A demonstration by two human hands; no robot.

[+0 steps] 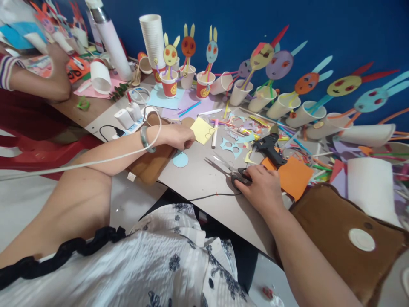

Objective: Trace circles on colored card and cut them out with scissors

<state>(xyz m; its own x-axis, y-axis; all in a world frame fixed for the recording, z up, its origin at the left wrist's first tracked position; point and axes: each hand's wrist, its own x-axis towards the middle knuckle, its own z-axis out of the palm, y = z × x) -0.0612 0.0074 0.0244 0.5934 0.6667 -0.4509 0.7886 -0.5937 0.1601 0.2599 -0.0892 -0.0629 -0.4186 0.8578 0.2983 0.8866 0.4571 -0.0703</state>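
Observation:
My right hand (263,185) has its fingers on the dark handles of a pair of scissors (226,165), whose open blades point left over the table. My left hand (180,136) is closed with the fingers bent down to the tabletop; what they pinch is hidden. Just below those fingers lies a light blue paper circle (180,160). Beside the left hand is a yellow paper square (203,130) with shapes drawn on it. A pink-capped marker (215,134) lies to the right of that square.
Paper rabbits on cups (169,83) line the blue wall. A black glue gun (270,147) and orange paper (295,175) lie among scraps beyond my right hand. A brown bag (345,238) is at right. A white cable (105,162) crosses my left arm. Another person's arm (41,81) is at left.

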